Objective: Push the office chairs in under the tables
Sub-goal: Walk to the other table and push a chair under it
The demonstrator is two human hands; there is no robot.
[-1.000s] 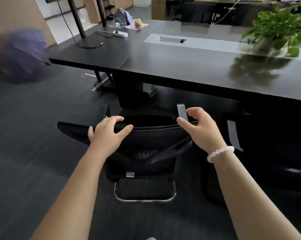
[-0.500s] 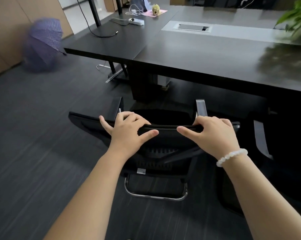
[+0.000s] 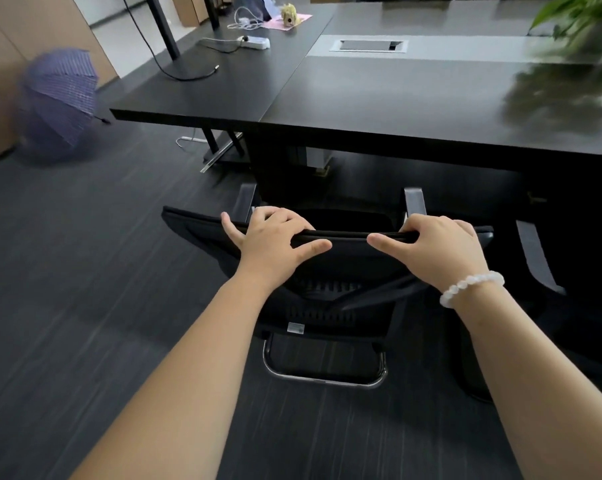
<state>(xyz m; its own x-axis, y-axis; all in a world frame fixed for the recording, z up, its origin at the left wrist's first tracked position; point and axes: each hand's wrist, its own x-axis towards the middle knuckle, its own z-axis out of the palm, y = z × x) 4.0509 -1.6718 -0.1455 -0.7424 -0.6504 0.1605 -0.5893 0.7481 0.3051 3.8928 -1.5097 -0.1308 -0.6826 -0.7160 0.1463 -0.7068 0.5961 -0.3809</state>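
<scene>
- Gripping the top rail of the office chair (image 3: 330,299) with both hands: left hand (image 3: 273,237) curled over the rail left of centre, fingers over the far side, thumb stretched along the near face; right hand (image 3: 438,245) wrapped the same way near the right end, a bracelet (image 3: 472,287) of pale beads at the wrist.
- Standing just short of the table (image 3: 379,98), seat facing it, armrest tips near the front edge, backrest well outside.
- Likely handling as moderately heavy but stiff: rigid black frame, mesh panel with some give, so better held by the rail than the mesh.
- Riding on a bent chrome sled base (image 3: 324,377) rather than castors, by the look of it; probably dragging on the dark ribbed floor, so calling for a low, even shove from both sides to avoid twisting.
- Watching armrest height against the tabletop edge; clearance hard to judge from here.
- Noting a second chair (image 3: 542,268) just to the right, mostly in shadow.
- Noting the tabletop as smooth, matte and dark, with a grey central strip.
</scene>
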